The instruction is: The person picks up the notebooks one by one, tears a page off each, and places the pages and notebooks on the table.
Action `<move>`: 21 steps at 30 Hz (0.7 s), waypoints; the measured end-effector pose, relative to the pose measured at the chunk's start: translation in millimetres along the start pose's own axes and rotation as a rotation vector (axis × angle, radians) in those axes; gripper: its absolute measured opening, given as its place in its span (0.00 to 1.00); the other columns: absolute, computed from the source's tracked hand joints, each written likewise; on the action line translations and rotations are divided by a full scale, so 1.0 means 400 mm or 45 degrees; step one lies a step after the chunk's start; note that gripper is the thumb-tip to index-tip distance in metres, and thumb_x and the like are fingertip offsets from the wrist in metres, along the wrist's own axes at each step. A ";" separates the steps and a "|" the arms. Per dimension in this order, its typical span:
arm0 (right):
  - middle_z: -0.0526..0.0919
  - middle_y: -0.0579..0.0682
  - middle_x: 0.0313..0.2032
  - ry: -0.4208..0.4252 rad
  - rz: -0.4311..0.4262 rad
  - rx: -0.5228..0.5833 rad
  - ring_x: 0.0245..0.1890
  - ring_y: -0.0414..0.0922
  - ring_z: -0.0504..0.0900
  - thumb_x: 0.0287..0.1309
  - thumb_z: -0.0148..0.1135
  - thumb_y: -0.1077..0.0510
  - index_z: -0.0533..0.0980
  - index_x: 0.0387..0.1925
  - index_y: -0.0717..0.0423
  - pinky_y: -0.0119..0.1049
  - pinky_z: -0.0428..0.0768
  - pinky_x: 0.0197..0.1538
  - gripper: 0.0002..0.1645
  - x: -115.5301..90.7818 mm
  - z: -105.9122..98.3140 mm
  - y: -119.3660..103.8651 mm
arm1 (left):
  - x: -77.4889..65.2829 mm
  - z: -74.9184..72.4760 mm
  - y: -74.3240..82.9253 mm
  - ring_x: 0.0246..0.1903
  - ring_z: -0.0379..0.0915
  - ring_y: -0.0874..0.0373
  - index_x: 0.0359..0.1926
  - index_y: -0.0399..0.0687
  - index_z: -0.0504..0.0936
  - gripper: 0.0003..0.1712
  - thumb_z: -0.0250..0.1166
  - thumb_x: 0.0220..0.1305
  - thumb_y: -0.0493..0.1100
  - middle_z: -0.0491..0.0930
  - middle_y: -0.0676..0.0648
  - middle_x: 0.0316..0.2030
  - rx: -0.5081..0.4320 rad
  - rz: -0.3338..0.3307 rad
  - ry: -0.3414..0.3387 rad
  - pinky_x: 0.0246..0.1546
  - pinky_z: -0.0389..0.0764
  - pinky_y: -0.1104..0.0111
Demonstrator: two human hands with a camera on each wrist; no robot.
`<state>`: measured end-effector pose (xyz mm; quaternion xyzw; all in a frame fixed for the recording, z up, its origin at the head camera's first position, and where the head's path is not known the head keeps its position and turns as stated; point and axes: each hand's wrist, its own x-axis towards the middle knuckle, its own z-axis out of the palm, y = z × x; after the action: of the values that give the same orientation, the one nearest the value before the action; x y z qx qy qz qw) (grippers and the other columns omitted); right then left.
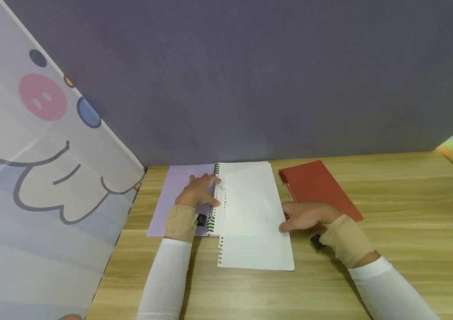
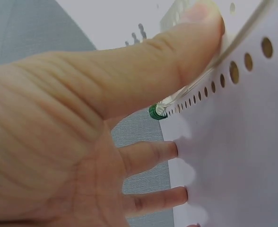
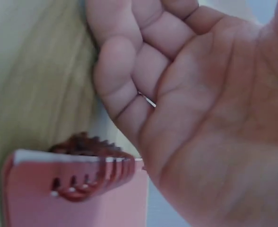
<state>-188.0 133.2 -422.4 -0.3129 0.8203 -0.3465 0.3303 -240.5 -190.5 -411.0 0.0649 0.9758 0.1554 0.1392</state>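
Observation:
An open spiral notebook lies with its lilac cover on the left and white lined pages on the right, joined by green rings. Across the pages lies a detached white sheet, its punched left edge ragged and its lower end past the notebook. My left hand rests over the binding, thumb and extended fingertips pressing along the punched margin; its thumb and fingers show close up in the left wrist view. My right hand pinches the sheet's right edge, thumb on top; its fingers look curled.
A red spiral notebook lies closed and slanted, partly behind my right hand. The wooden table meets a dark grey panel at the back. At the left stands a wall with cartoon print.

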 end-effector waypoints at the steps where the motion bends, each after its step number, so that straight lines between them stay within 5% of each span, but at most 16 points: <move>1: 0.65 0.43 0.19 0.012 0.002 -0.011 0.18 0.39 0.58 0.51 0.60 0.52 0.72 0.36 0.50 0.33 0.59 0.21 0.11 -0.001 -0.002 -0.002 | -0.001 0.000 -0.001 0.65 0.39 0.37 0.63 0.67 0.65 0.49 0.75 0.34 0.53 0.51 0.46 0.69 0.000 -0.002 -0.003 0.51 0.57 0.40; 10: 0.76 0.46 0.47 0.209 -0.113 0.056 0.37 0.41 0.75 0.64 0.49 0.53 0.67 0.59 0.49 0.38 0.72 0.41 0.22 0.004 -0.031 -0.004 | 0.000 0.001 -0.005 0.65 0.35 0.33 0.70 0.60 0.54 0.60 0.75 0.34 0.48 0.50 0.43 0.69 0.031 0.038 -0.011 0.51 0.54 0.38; 17: 0.75 0.50 0.36 0.651 -0.071 -0.146 0.34 0.44 0.73 0.64 0.48 0.57 0.70 0.47 0.56 0.38 0.72 0.36 0.13 0.002 -0.057 -0.005 | 0.002 0.003 -0.007 0.65 0.36 0.33 0.69 0.58 0.55 0.59 0.76 0.34 0.54 0.50 0.44 0.69 0.023 0.036 -0.007 0.52 0.54 0.39; 21: 0.74 0.50 0.32 0.799 -0.012 -0.224 0.29 0.45 0.70 0.64 0.44 0.59 0.70 0.42 0.56 0.39 0.69 0.32 0.10 -0.011 -0.067 -0.013 | -0.001 -0.004 -0.002 0.65 0.38 0.34 0.69 0.55 0.56 0.58 0.75 0.35 0.55 0.49 0.43 0.69 0.030 0.032 -0.016 0.52 0.54 0.40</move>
<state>-204.4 143.2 -402.5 -0.2221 0.9074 -0.3555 0.0316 -240.7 -191.8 -409.7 0.0797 0.9758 0.1453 0.1426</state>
